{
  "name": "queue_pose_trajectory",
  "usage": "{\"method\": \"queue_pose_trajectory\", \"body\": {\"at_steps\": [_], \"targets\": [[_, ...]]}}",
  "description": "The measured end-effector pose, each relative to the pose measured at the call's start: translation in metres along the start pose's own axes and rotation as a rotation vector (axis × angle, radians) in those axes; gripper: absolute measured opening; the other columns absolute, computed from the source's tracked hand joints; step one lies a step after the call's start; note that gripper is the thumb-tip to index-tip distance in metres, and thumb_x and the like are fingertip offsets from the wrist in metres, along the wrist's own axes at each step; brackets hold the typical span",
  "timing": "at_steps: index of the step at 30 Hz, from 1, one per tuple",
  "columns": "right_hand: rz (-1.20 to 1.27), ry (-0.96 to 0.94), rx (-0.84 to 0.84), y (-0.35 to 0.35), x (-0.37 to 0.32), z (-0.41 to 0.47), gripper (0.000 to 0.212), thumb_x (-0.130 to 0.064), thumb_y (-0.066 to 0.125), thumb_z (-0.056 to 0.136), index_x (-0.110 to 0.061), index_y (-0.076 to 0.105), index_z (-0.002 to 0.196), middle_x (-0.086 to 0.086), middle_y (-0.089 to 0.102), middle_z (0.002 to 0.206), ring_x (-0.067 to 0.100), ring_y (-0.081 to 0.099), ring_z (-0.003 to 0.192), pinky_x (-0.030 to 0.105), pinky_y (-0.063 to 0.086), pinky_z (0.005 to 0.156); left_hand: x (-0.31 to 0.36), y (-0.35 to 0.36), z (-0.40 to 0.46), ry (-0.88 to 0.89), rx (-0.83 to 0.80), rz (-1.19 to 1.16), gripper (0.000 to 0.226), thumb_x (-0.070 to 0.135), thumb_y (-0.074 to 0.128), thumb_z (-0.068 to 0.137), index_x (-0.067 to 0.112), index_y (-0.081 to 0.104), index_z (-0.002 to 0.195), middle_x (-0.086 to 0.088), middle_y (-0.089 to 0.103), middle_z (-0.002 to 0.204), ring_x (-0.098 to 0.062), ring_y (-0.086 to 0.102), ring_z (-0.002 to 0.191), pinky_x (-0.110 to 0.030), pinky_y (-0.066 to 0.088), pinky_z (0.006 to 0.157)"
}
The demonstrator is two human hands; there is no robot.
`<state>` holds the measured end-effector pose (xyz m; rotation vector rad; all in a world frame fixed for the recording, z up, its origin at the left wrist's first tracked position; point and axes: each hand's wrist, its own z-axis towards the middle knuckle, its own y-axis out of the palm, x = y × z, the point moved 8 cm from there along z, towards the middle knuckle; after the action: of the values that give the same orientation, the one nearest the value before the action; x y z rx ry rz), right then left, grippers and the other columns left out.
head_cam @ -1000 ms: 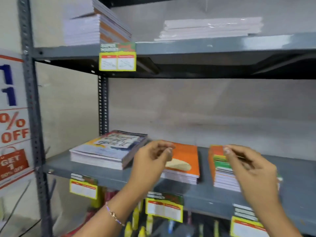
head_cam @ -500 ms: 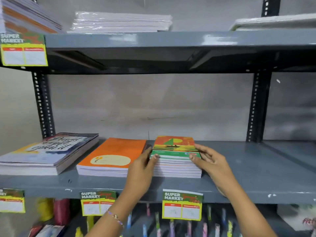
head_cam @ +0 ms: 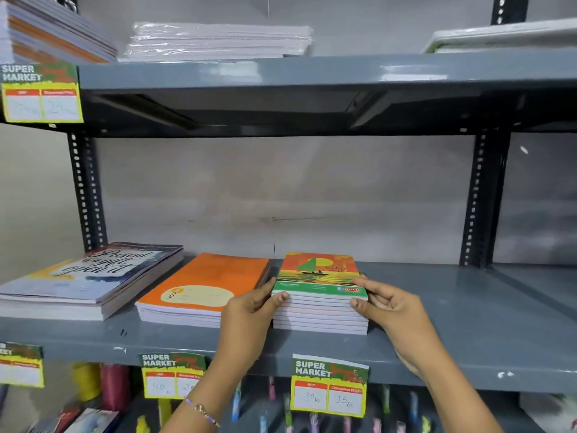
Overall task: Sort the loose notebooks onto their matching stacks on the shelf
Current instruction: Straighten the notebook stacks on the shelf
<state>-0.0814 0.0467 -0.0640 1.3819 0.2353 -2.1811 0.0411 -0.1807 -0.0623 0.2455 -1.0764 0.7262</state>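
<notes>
Both hands are at the stack of sailboat notebooks (head_cam: pixel 320 295), which stands on the grey middle shelf (head_cam: pixel 468 323) a little right of the centre. The left hand (head_cam: pixel 249 320) presses against the left side of this stack, its thumb on the front edge near the top and its fingers along the side. The right hand (head_cam: pixel 393 310) presses against the right side, with the thumb on the front edge and the fingers curled around the top corner. So the two hands squeeze the stack between them; neither hand is closed around a single notebook, and the stack sits flat on the shelf, not lifted. The top cover shows a green sail on orange and yellow, with a green band near the front. Just beside it on the left lies the stack of orange notebooks (head_cam: pixel 206 285), almost touching the left hand. Further left there is a stack of larger notebooks with script lettering (head_cam: pixel 90 276), slightly turned. On the upper shelf (head_cam: pixel 312 73) lie a pile wrapped in clear plastic (head_cam: pixel 218 40) and another pile (head_cam: pixel 53 35) at the left corner. Yellow price tags (head_cam: pixel 329 385) hang on the front edge of the shelves. A thin bracelet (head_cam: pixel 203 412) is on the left wrist.
</notes>
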Motion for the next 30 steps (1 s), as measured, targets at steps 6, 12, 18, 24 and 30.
{"method": "queue_pose_trajectory", "body": {"at_steps": [6, 12, 18, 24, 30], "targets": [[0.006, 0.003, -0.037, 0.0033, -0.0021, -0.0017, 0.047, -0.012, 0.080, 0.066, -0.014, 0.071, 0.112, -0.018, 0.075, 0.105, -0.003, 0.065, 0.108, 0.008, 0.052, 0.077, 0.0002, 0.0008, -0.0010, -0.030, 0.008, -0.042, 0.044, 0.038, 0.070, 0.075, 0.019, 0.071, 0.115, 0.003, 0.072, 0.118, -0.011, 0.063, 0.113, -0.035, 0.051, 0.099], [0.000, 0.014, -0.039, 0.0047, -0.0030, -0.0027, 0.048, -0.016, 0.079, 0.069, -0.015, 0.070, 0.116, -0.015, 0.074, 0.110, 0.002, 0.065, 0.110, 0.011, 0.053, 0.079, -0.0047, -0.0005, -0.0005, -0.060, 0.008, -0.089, 0.033, 0.028, 0.070, 0.083, 0.016, 0.072, 0.114, 0.004, 0.074, 0.114, -0.011, 0.065, 0.110, -0.038, 0.051, 0.099], [-0.021, 0.007, -0.057, 0.0059, -0.0047, -0.0034, 0.040, -0.016, 0.078, 0.071, -0.019, 0.074, 0.111, -0.013, 0.071, 0.120, -0.004, 0.059, 0.117, 0.010, 0.051, 0.083, 0.0015, -0.0011, -0.0014, -0.002, 0.000, -0.092, 0.037, 0.021, 0.071, 0.083, 0.038, 0.067, 0.115, 0.028, 0.071, 0.104, 0.012, 0.062, 0.104, -0.016, 0.051, 0.092], [-0.037, -0.001, -0.053, 0.0069, -0.0054, -0.0042, 0.030, -0.015, 0.078, 0.070, -0.017, 0.078, 0.100, -0.014, 0.073, 0.115, -0.010, 0.057, 0.117, 0.008, 0.050, 0.081, 0.0008, -0.0040, -0.0022, 0.011, 0.018, -0.049, 0.027, 0.022, 0.070, 0.083, 0.034, 0.073, 0.107, 0.031, 0.072, 0.096, 0.009, 0.065, 0.097, -0.028, 0.056, 0.090], [-0.084, -0.011, -0.042, 0.0059, -0.0040, -0.0033, 0.023, -0.006, 0.075, 0.078, -0.019, 0.078, 0.097, -0.014, 0.073, 0.114, -0.011, 0.055, 0.118, 0.007, 0.050, 0.081, 0.0013, -0.0049, -0.0017, -0.009, 0.047, -0.061, 0.027, 0.020, 0.072, 0.082, 0.029, 0.074, 0.107, 0.018, 0.075, 0.103, 0.001, 0.067, 0.099, -0.033, 0.056, 0.092]]}}
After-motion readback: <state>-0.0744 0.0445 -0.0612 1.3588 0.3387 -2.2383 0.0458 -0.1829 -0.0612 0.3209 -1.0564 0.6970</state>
